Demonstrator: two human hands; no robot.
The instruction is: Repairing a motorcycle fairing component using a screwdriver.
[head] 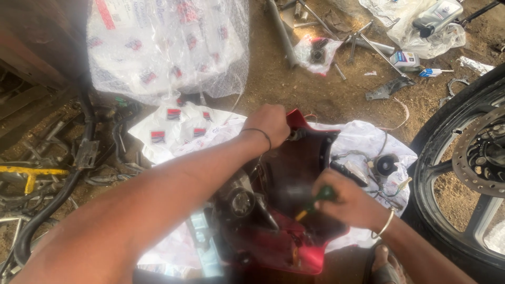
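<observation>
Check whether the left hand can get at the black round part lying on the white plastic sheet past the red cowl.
Probably not now: the left hand grips the red cowl rim, and the black round part lies beyond it.

Left hand [272,124] gripping red fairing [294,231] top, right hand [343,199] holding green-handled screwdriver [317,200] inside, motorcycle wheel [463,173] nearby

Left hand [271,125] clenched in a fist, forearm stretched toward one o'clock, thin band at wrist. Right hand [344,200] curled closed, knuckles toward ten o'clock, bangle on wrist.
</observation>
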